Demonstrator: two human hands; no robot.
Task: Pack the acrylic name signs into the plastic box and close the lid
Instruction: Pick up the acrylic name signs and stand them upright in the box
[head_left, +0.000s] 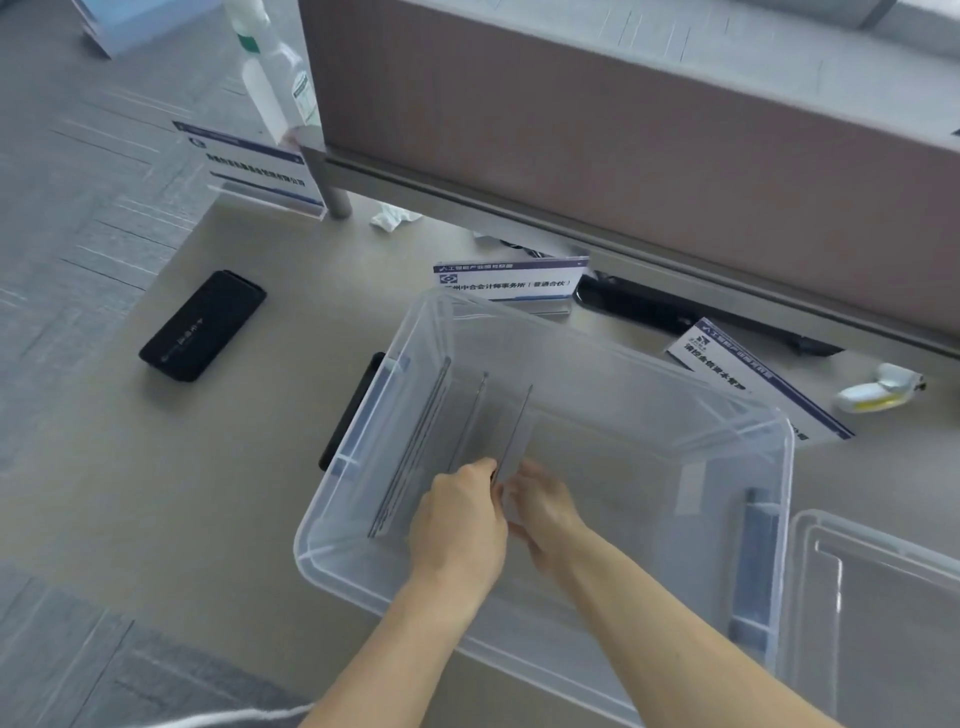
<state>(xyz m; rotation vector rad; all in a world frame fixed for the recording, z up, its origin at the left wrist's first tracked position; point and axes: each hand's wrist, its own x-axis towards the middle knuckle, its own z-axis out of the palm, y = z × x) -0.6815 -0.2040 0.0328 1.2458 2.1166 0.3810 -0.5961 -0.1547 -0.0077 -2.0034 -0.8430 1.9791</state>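
Note:
A clear plastic box (613, 358) stands open on the floor mat. Inside it, several acrylic name signs stand on edge near the left wall (415, 447). My left hand (457, 525) and my right hand (545, 509) are both inside the box, holding the near end of one upright sign (514, 431) between them. Three more signs are outside the box: one (511, 283) behind it, one (753, 374) lying flat at the right, one (249, 166) at the far left. The clear lid (883, 597) lies to the right of the box.
A black case (202, 325) lies left of the box. A sofa (623, 130) on a metal leg (332, 192) fills the background. A clear bottle (280, 67) stands by it. Crumpled tissue (392, 215), a black object (675, 312) and a small white tube (878, 389) lie around.

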